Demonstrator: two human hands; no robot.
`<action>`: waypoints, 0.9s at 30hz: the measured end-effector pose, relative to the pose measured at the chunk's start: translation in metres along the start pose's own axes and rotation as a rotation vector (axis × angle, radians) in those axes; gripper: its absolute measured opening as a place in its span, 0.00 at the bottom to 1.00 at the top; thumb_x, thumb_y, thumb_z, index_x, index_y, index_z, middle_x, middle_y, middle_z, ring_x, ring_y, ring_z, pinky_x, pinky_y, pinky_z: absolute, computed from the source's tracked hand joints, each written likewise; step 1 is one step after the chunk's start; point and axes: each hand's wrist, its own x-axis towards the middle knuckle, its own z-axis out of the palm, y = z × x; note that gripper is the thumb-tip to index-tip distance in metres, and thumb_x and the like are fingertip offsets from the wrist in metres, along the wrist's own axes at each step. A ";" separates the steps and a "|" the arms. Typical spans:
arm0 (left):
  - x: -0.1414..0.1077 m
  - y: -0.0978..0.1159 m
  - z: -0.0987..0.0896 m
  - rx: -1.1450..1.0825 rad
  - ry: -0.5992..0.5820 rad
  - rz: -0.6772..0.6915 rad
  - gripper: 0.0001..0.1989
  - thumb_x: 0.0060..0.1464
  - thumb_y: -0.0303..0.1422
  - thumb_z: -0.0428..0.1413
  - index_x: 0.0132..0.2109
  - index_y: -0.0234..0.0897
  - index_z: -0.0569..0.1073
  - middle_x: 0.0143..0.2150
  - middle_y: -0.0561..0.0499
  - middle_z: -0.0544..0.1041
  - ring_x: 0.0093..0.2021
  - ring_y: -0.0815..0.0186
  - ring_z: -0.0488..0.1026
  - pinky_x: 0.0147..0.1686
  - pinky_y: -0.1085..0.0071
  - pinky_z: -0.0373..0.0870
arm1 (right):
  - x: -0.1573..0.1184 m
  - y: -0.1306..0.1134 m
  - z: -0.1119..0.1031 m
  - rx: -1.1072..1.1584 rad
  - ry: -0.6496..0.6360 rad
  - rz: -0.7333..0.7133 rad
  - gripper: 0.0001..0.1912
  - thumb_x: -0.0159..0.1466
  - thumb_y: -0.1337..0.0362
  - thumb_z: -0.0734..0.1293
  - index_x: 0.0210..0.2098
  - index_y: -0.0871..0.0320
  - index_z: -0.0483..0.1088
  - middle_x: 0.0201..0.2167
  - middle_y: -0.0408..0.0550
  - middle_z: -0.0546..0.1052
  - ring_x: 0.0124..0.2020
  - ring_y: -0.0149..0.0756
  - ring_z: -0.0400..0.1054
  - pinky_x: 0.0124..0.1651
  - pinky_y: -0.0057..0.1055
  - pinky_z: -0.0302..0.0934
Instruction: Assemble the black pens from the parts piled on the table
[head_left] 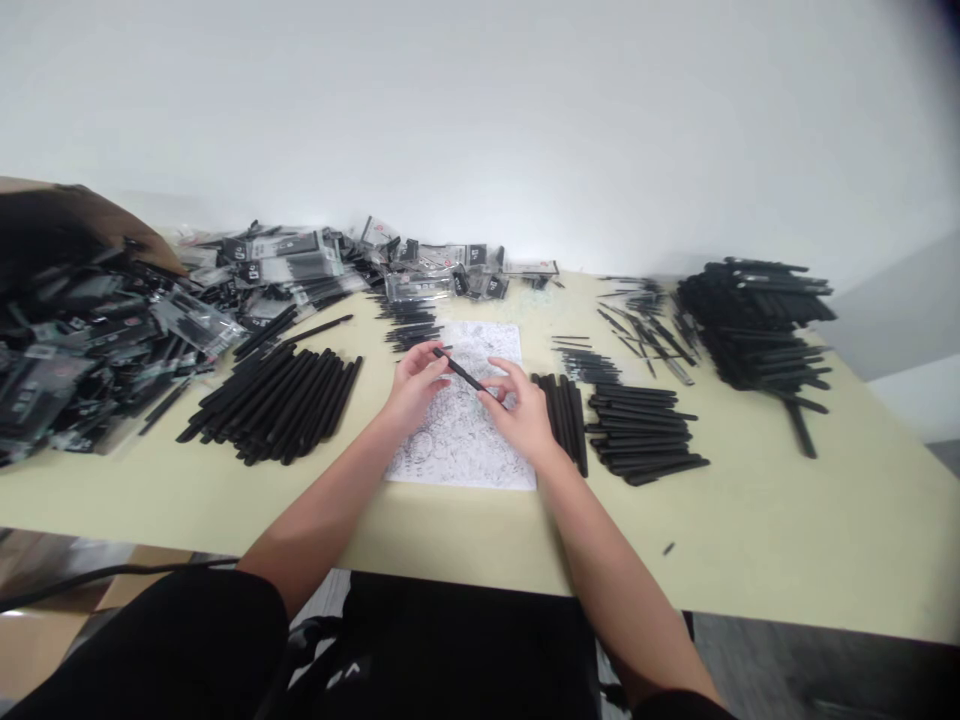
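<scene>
A black pen [466, 375] is held at a slant between my two hands, over a paper sheet [450, 455] covered in scribbled ink. My left hand [418, 380] pinches its upper left end. At the lower right end, the thumb and fingers of my right hand [521, 405] close on it. Just beyond the left hand lies a stack of thin dark refills [409, 322]. Beside the right hand stands a row of black pens [566, 420], with a stacked pile of black pens [641, 430] to its right.
A heap of black pens [277, 405] lies left of the paper. Clear packets [292, 262] pile up along the wall and by a cardboard box [90, 215]. To the right are loose refills [649, 330], a tall pen pile [750, 320] and a small black piece [669, 548] near the table edge.
</scene>
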 end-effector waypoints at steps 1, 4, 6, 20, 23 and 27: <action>0.000 -0.001 0.000 0.012 0.016 0.017 0.22 0.37 0.38 0.71 0.40 0.40 0.74 0.35 0.56 0.74 0.33 0.71 0.74 0.31 0.75 0.69 | 0.000 0.000 0.000 0.000 -0.003 0.001 0.22 0.60 0.61 0.69 0.53 0.52 0.67 0.35 0.43 0.82 0.24 0.32 0.67 0.38 0.33 0.69; 0.000 -0.002 0.000 0.044 0.039 0.041 0.21 0.37 0.39 0.71 0.37 0.39 0.72 0.28 0.59 0.70 0.28 0.74 0.71 0.30 0.76 0.68 | 0.000 0.000 -0.001 0.000 -0.012 0.003 0.23 0.59 0.62 0.70 0.54 0.52 0.67 0.36 0.43 0.82 0.24 0.32 0.67 0.36 0.32 0.68; 0.000 -0.002 0.000 0.061 0.032 0.035 0.21 0.37 0.39 0.71 0.37 0.39 0.72 0.28 0.59 0.69 0.28 0.74 0.71 0.30 0.77 0.68 | 0.000 0.000 -0.001 0.003 -0.017 0.002 0.23 0.59 0.62 0.71 0.53 0.52 0.67 0.36 0.43 0.82 0.24 0.32 0.67 0.36 0.31 0.68; -0.002 0.001 0.000 0.016 0.000 0.031 0.21 0.40 0.37 0.71 0.41 0.40 0.73 0.36 0.53 0.78 0.36 0.70 0.74 0.35 0.75 0.70 | 0.000 -0.002 -0.001 0.007 -0.036 0.051 0.23 0.59 0.61 0.70 0.54 0.52 0.67 0.35 0.45 0.82 0.25 0.33 0.67 0.34 0.32 0.67; 0.000 -0.002 -0.001 0.024 0.065 0.028 0.22 0.39 0.38 0.71 0.40 0.39 0.72 0.34 0.54 0.77 0.33 0.71 0.73 0.33 0.75 0.69 | 0.000 -0.001 -0.001 0.007 -0.032 0.037 0.23 0.59 0.61 0.70 0.54 0.52 0.67 0.36 0.44 0.82 0.25 0.33 0.67 0.37 0.33 0.68; 0.002 -0.003 -0.001 0.019 0.088 0.042 0.21 0.38 0.36 0.71 0.38 0.39 0.72 0.31 0.57 0.74 0.31 0.73 0.72 0.34 0.76 0.70 | 0.000 0.000 -0.001 0.003 -0.028 0.037 0.23 0.59 0.60 0.70 0.54 0.52 0.67 0.36 0.45 0.82 0.25 0.33 0.67 0.37 0.33 0.67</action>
